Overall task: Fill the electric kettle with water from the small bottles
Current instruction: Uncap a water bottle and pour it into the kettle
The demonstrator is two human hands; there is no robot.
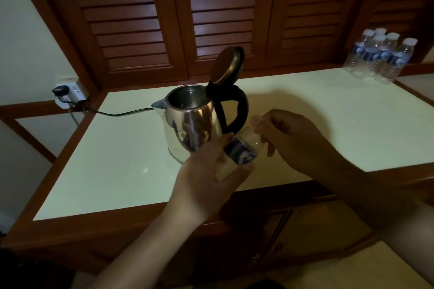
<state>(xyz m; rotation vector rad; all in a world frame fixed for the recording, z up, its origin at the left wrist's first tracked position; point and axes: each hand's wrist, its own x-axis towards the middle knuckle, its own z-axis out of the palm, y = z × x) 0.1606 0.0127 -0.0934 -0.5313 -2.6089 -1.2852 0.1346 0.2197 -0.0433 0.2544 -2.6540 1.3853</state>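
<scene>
The left hand (pixel 206 171) is wrapped around the lower body of a small clear plastic bottle (pixel 242 151) with a dark blue label, thumb on top and fingers underneath. The bottle is tilted, its top end pointing up and to the right. The right hand (pixel 296 141) is curled round that top end, hiding the cap, so I cannot tell whether the cap is on or off. Both hands hold the bottle in the air, just above the front of the desk (pixel 105 166), a pale top framed in reddish wood.

Just behind and to the left of the bottle stands a shiny stainless-steel electric kettle (pixel 195 129). Its round lid (pixel 225 67) is swung up and back, its black handle (pixel 243 105) faces right, and its spout faces left. The inside is dim and the water level is not clear. A dark power cord (pixel 122 113) runs left from the kettle across the desk to a white wall socket (pixel 70 95).

Well apart, at the desk's far right corner, a cluster of small clear bottles (pixel 380 57) with white caps and blue labels stands upright. Brown louvred wooden doors (pixel 131 19) fill the wall behind.
</scene>
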